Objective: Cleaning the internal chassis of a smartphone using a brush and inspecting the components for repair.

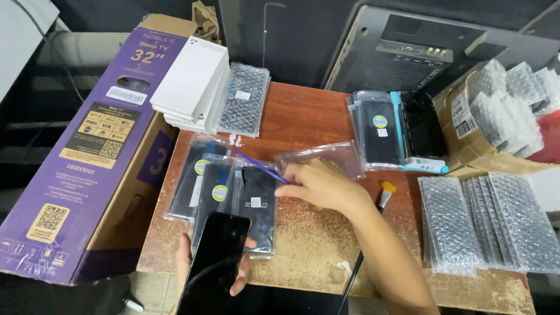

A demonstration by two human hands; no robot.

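Observation:
My left hand [239, 271] holds a black phone-sized glass panel [214, 262] at the table's front edge, tilted upward. My right hand [318, 184] reaches over the table and pinches a thin purple strip [256, 165] attached to a clear plastic sleeve [326, 154]. Under that hand lie several bagged black screen panels [233, 195] with round green-yellow stickers, overlapping one another on the worn wooden table [303, 233].
A purple TV carton [87, 151] leans at the left with white flat boxes [192, 81] on it. Bubble-wrapped packs [490, 221] lie at right, more in a brown box [496, 111]. Bagged panels [391, 131] sit at the back; a small brush [385, 195] lies by my forearm.

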